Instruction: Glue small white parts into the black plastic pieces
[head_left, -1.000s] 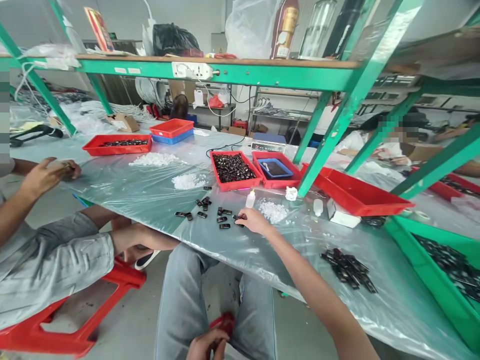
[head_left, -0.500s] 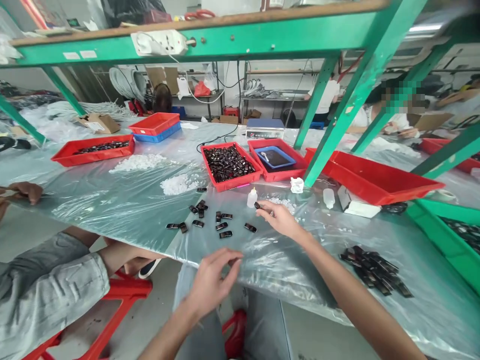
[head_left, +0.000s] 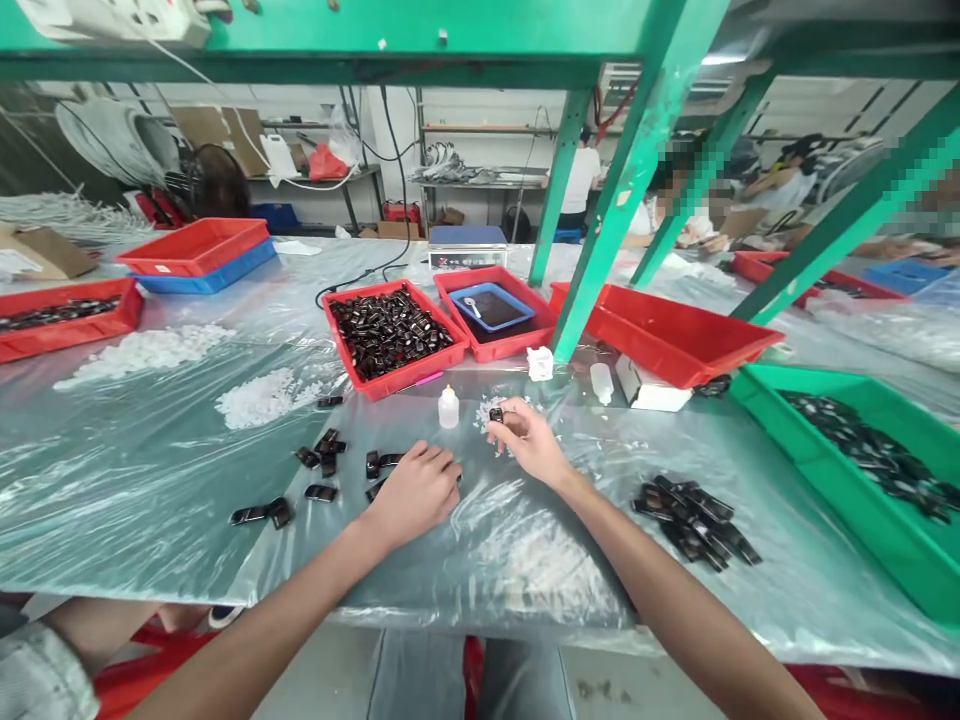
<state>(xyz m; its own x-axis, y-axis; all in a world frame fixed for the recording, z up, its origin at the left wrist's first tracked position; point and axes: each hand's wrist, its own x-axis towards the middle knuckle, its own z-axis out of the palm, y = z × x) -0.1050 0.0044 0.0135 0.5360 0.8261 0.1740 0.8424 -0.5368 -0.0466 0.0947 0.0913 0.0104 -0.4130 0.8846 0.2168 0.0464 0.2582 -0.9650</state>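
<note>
My right hand (head_left: 531,440) pinches a small glossy black piece (head_left: 496,414) between thumb and fingers, above a small heap of white bits (head_left: 484,408). My left hand (head_left: 420,490) rests low over the table, palm down, its fingers curled. A dark edge of another black piece (head_left: 459,479) shows at its fingertips; most of that piece is hidden. Loose black pieces (head_left: 322,493) lie left of this hand, some partly covered by it. Just beyond my hands stands a small white squeeze bottle (head_left: 448,408) with a yellowish tip.
A red tray (head_left: 349,370) full of black pieces stands ahead, beside another red tray (head_left: 487,350) holding a blue one. White heaps (head_left: 262,398) lie left. On the right are piled black pieces (head_left: 694,520), a green bin (head_left: 840,460) and a green post (head_left: 600,240).
The view has turned right and dipped. My left hand has moved forward onto the black pieces, its fingers now curled. My right hand still holds its piece, now over the white bits.
</note>
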